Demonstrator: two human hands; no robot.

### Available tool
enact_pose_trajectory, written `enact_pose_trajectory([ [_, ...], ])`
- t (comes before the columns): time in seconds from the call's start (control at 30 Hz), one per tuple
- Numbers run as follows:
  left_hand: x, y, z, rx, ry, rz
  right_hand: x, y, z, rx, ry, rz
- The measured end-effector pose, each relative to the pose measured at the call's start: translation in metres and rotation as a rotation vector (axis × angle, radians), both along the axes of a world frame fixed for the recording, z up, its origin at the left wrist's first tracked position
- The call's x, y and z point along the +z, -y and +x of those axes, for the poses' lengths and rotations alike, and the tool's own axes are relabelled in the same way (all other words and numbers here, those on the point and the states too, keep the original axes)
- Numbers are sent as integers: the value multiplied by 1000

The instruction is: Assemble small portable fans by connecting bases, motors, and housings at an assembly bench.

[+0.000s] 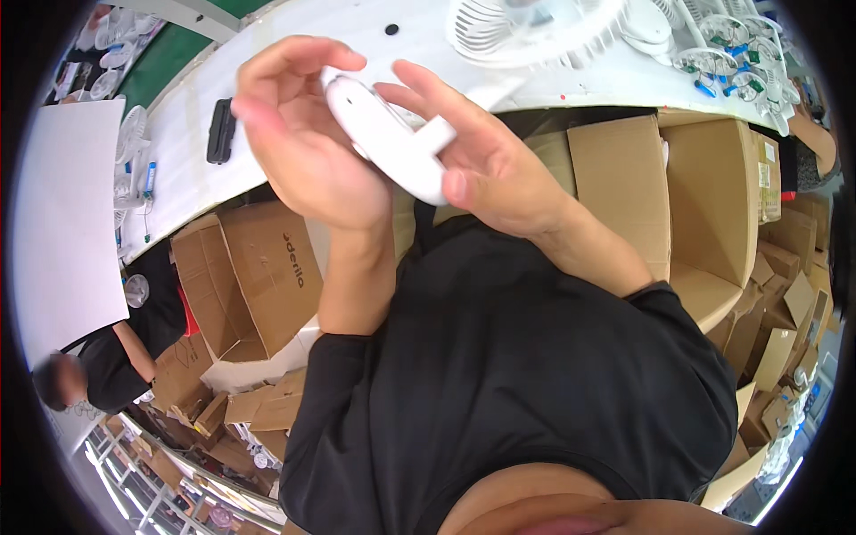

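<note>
Between my two hands, above the table's near edge, is a tilted white plastic fan part (383,143), rounded and oval with a short square stub. My right hand (504,174) grips its lower right end, the thumb pressed near the rim and the fingers behind it. Curved around the upper left end is my left hand (312,147), its palm along the part's side and its fingertips bent over the top. The part hides some of the contact. Beyond my right hand lies a white fan grille (535,36), slightly blurred.
On the white table (294,178) are a black oblong case (221,131) and a small black disc (391,29). Fan parts with blue cylinders and green boards (736,58) crowd the right. Open cardboard boxes (615,178) stand below the edge. Another person (116,357) is at left.
</note>
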State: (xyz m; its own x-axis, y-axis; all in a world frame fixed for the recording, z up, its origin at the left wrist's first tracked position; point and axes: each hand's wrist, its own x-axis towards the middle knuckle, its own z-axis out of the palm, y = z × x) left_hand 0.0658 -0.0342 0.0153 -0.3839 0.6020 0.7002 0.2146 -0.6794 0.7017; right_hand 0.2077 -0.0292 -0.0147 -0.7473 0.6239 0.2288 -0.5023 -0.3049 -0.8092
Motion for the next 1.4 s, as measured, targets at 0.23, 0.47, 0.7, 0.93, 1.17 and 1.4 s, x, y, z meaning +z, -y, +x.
enact_pose_trajectory([
  [0.23,-1,9,-3,-212,304,-91,10,9,4,52,112,-170],
  [0.47,6,24,3,-136,4,-92,18,9,-3,111,120,-220],
  [0.7,-2,22,-1,-207,209,-188,-7,18,-10,-13,45,-23],
  [0.93,2,29,-4,-275,57,-141,9,7,-9,99,90,-122],
  [1.17,8,37,17,-319,172,-59,2,14,1,31,126,113],
  [1.4,2,31,11,-430,296,-218,0,16,7,-48,140,239],
])
